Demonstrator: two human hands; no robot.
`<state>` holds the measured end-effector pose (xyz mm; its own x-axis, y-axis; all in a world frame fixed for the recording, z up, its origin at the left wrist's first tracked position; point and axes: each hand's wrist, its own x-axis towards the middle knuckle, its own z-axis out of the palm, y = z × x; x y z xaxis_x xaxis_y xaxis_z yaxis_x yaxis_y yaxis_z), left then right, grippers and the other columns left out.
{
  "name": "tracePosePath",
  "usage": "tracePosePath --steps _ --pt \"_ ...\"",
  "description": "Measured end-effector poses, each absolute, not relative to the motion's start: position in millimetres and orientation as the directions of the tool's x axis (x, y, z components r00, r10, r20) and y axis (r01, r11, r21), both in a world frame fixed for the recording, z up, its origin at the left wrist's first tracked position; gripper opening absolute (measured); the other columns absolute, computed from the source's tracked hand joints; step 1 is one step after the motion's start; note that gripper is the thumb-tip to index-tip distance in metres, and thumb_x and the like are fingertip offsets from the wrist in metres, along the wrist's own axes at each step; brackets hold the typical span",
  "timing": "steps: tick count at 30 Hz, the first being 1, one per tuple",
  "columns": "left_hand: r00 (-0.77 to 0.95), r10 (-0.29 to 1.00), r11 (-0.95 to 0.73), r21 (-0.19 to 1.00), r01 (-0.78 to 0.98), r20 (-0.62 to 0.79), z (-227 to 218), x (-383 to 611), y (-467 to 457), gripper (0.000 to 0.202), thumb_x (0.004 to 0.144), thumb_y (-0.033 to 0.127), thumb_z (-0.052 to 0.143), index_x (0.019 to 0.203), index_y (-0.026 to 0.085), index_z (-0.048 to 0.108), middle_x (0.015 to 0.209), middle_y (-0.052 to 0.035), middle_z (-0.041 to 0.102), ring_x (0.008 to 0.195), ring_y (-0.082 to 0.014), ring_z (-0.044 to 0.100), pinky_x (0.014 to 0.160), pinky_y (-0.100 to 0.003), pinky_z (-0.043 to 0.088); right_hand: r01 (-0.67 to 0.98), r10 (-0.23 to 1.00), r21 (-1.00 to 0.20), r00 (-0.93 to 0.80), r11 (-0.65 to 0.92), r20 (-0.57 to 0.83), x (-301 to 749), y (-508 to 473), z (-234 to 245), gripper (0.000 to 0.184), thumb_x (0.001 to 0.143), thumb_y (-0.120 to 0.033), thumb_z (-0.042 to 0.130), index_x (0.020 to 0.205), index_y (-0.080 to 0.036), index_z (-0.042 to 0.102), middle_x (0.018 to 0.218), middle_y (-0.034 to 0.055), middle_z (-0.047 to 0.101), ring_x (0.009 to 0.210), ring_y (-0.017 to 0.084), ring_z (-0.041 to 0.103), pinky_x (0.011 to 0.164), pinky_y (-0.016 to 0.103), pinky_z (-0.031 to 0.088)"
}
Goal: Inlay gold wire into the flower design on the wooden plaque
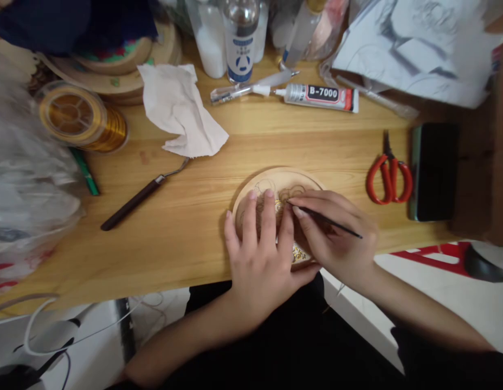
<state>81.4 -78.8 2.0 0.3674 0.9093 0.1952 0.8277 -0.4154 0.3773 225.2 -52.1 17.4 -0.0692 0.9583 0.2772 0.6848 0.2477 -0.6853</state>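
Note:
A round wooden board with a line drawing on it lies at the table's front edge. Gold wire shapes show on its lower right part, and a bit more gold glints between my hands. My left hand lies flat across the board with its fingers spread, covering much of the drawing. In a pinch, my right hand holds a slim black tool, its tip down on the board beside my left index finger. Whether it is tweezers or a plain stick I cannot tell.
Red-handled pliers and a phone lie to the right. Behind are a B-7000 glue tube, a pen, a bottle and crumpled tissue. At left are a dark-handled tool and a gold wire spool.

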Motion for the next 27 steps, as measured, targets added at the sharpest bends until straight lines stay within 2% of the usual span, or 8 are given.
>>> tracePosePath --steps 5,8,11,14,18,21,24,27 --pt "0.33 0.916 -0.393 0.361 0.846 0.227 0 88 -83 0.076 0.084 0.069 0.054 0.134 0.011 0.056 0.15 -0.0223 0.047 0.139 -0.0444 0.039 0.113 -0.061 0.02 0.734 0.938 -0.635 -0.006 0.239 0.346 214 -57 14 0.019 0.086 -0.01 0.063 0.098 -0.022 0.07 0.098 0.0066 0.076 0.091 0.017 0.072 0.083 0.035 0.062" --pt "0.297 0.926 -0.363 0.337 0.869 0.231 2 92 -85 0.073 0.086 0.064 0.053 0.134 0.009 0.057 0.149 -0.0222 0.048 0.138 -0.0448 0.041 0.111 -0.062 0.024 0.76 0.917 -0.602 0.016 0.248 0.398 208 -58 11 0.015 0.086 -0.011 0.063 0.095 -0.021 0.071 0.096 0.0069 0.076 0.089 0.017 0.073 0.081 0.034 0.062" --pt "0.263 0.941 -0.323 0.332 0.886 0.212 6 95 -86 0.072 0.084 0.062 0.057 0.134 0.01 0.058 0.149 -0.0211 0.048 0.136 -0.0454 0.043 0.108 -0.063 0.028 0.737 0.919 -0.63 0.031 0.244 0.393 207 -57 9 0.013 0.086 -0.014 0.063 0.093 -0.021 0.071 0.094 0.0059 0.076 0.088 0.018 0.072 0.081 0.035 0.062" --pt "0.255 0.947 -0.308 0.335 0.89 0.193 9 96 -87 0.078 0.081 0.067 0.06 0.134 0.01 0.059 0.148 -0.022 0.049 0.135 -0.0467 0.043 0.107 -0.065 0.032 0.697 0.931 -0.674 0.028 0.244 0.365 214 -55 11 0.012 0.086 -0.017 0.063 0.092 -0.022 0.072 0.091 0.0038 0.076 0.086 0.017 0.072 0.08 0.034 0.061" --pt "0.256 0.952 -0.298 0.331 0.895 0.166 10 96 -87 0.088 0.076 0.074 0.062 0.136 0.009 0.057 0.149 -0.0237 0.047 0.137 -0.0473 0.041 0.107 -0.068 0.032 0.687 0.923 -0.688 0.068 0.232 0.379 233 -54 20 0.012 0.087 -0.021 0.064 0.095 -0.022 0.073 0.09 0.0032 0.075 0.082 0.016 0.071 0.07 0.03 0.06" --pt "0.257 0.956 -0.291 0.329 0.898 0.145 10 97 -88 0.092 0.072 0.073 0.068 0.138 0.01 0.056 0.151 -0.024 0.045 0.138 -0.0475 0.039 0.108 -0.069 0.032 0.685 0.91 -0.7 0.134 0.201 0.392 249 -54 22 0.012 0.088 -0.025 0.065 0.096 -0.022 0.073 0.09 0.004 0.075 0.08 0.016 0.071 0.069 0.03 0.06" --pt "0.254 0.957 -0.287 0.324 0.901 0.139 10 97 -88 0.094 0.069 0.072 0.072 0.139 0.011 0.055 0.151 -0.0244 0.044 0.138 -0.0474 0.039 0.109 -0.07 0.031 0.676 0.897 -0.721 0.212 0.152 0.389 264 -58 16 0.018 0.092 -0.031 0.061 0.102 -0.021 0.072 0.091 0.0054 0.076 0.078 0.017 0.073 0.071 0.034 0.061" --pt "0.255 0.956 -0.289 0.319 0.903 0.144 10 97 -87 0.093 0.069 0.071 0.072 0.138 0.011 0.056 0.15 -0.0245 0.045 0.138 -0.0469 0.039 0.109 -0.069 0.032 0.667 0.893 -0.733 0.243 0.131 0.38 273 -65 6 0.028 0.097 -0.033 0.052 0.12 -0.023 0.066 0.09 0.0061 0.075 0.08 0.019 0.073 0.078 0.041 0.061"
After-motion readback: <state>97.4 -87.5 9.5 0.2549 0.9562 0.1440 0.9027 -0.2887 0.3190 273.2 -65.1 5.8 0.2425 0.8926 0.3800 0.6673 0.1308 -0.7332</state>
